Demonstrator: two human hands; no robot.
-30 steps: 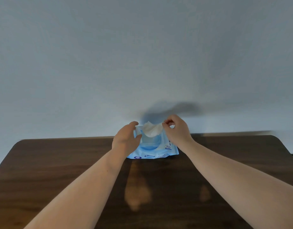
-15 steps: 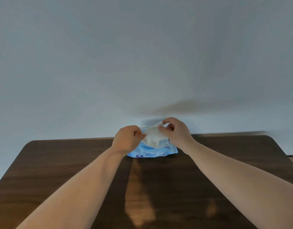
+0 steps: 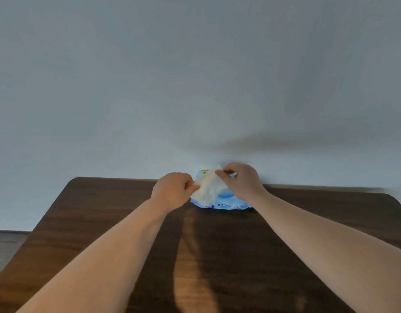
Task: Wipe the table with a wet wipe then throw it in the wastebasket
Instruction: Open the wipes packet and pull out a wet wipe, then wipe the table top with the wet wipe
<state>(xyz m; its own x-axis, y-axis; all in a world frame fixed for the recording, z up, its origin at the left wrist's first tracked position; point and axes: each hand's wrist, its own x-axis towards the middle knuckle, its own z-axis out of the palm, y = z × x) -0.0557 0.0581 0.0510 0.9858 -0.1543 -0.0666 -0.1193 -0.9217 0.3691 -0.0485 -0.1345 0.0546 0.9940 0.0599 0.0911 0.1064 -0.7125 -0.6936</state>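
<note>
A white wet wipe is stretched between both hands just above a light-blue wipes pack. The pack lies at the far edge of the dark wooden table, against the wall. My left hand pinches the wipe's left edge. My right hand pinches its upper right corner, over the pack. The pack's opening is hidden behind the wipe and my right hand. No wastebasket is in view.
A plain pale wall rises right behind the table. A strip of floor shows past the table's left edge. The table's rounded far corners are visible on both sides.
The wipe has come up out of the pack. My left hand left the pack and took hold of the wipe's left edge. The wipe is now spread wider between both hands.
</note>
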